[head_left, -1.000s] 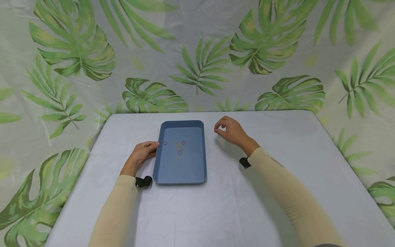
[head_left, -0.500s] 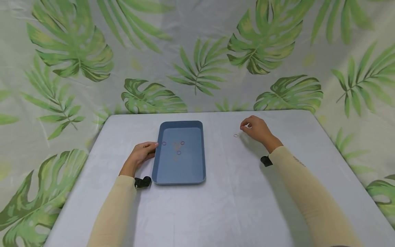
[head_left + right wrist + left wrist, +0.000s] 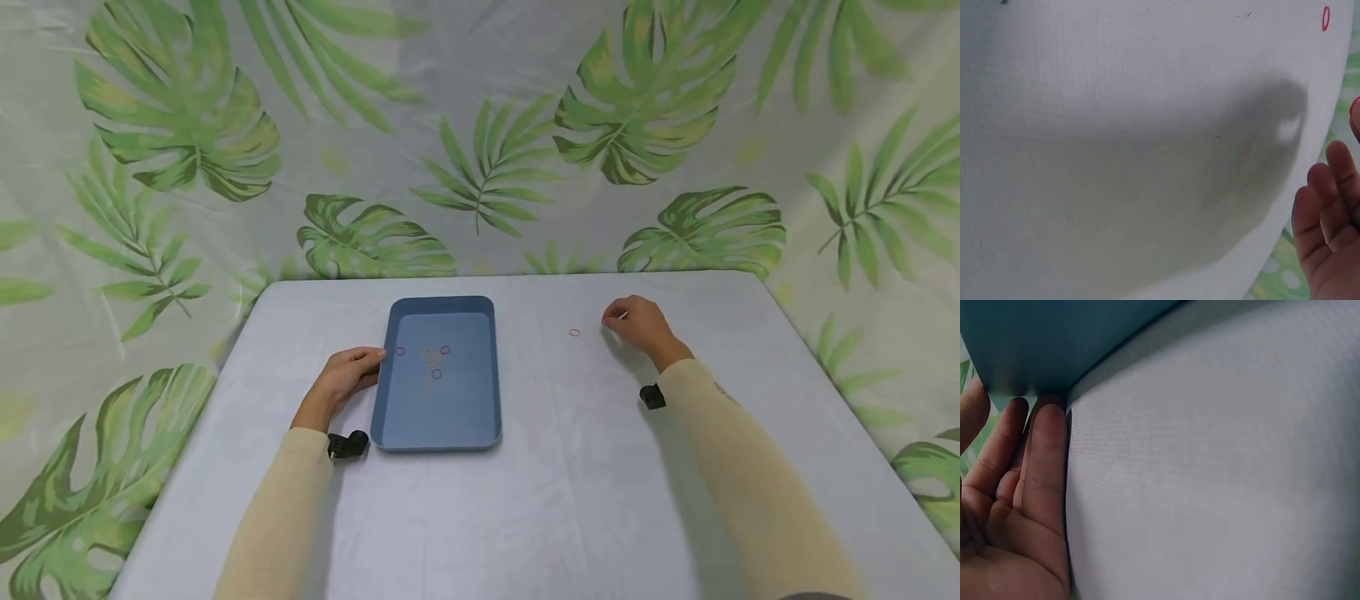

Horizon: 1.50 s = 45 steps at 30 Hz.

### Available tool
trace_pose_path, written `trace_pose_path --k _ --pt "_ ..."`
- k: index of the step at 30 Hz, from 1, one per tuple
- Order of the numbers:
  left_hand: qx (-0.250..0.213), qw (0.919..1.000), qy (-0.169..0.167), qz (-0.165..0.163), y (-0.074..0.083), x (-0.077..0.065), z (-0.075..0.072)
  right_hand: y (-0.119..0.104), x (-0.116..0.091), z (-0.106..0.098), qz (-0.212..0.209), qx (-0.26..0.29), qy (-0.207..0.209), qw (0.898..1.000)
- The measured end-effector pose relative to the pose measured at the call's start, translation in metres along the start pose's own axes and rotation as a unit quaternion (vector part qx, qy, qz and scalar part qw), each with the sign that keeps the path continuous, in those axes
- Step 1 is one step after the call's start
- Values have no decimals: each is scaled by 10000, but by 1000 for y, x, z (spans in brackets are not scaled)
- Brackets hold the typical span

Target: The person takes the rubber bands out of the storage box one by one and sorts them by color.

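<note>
A blue tray (image 3: pixel 438 421) lies on the white table, left of centre. My left hand (image 3: pixel 345 377) holds its left rim, thumb at the top edge and fingers against the side; the left wrist view shows these fingers (image 3: pixel 1044 462) fairly straight. In the tray lie 3 red or purple rubber bands, one of them (image 3: pixel 437 374) near the middle, and several pale tan bands (image 3: pixel 431 358). To the right, my right hand (image 3: pixel 641 323) pinches a red rubber band (image 3: pixel 1352 107) at the fingertips, mostly cut off in the right wrist view. Another red rubber band (image 3: pixel 574 332) lies on the table beside it.
The white-covered table (image 3: pixel 510 517) spreads around the tray and both hands. Behind it hangs a leaf-patterned cloth (image 3: pixel 480 150). Each wrist wears a small black camera, such as the left one (image 3: pixel 348 443).
My right hand has moved right, away from the tray, then slightly lower. A red rubber band shows on the table where the hand was. My left hand and the tray stay put.
</note>
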<state>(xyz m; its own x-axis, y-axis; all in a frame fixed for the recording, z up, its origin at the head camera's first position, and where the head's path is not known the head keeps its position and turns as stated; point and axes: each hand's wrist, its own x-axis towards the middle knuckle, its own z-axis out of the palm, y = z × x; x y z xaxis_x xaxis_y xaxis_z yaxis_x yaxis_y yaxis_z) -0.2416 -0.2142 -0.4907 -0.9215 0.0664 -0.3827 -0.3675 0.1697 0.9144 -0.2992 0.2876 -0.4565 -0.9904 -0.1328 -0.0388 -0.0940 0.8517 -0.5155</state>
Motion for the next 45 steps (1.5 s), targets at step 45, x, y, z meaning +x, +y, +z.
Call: trace_pose_path --k 45 --pt "46 9999 124 -104 2 -2 3 -8 10 22 352 -520 -216 9978"
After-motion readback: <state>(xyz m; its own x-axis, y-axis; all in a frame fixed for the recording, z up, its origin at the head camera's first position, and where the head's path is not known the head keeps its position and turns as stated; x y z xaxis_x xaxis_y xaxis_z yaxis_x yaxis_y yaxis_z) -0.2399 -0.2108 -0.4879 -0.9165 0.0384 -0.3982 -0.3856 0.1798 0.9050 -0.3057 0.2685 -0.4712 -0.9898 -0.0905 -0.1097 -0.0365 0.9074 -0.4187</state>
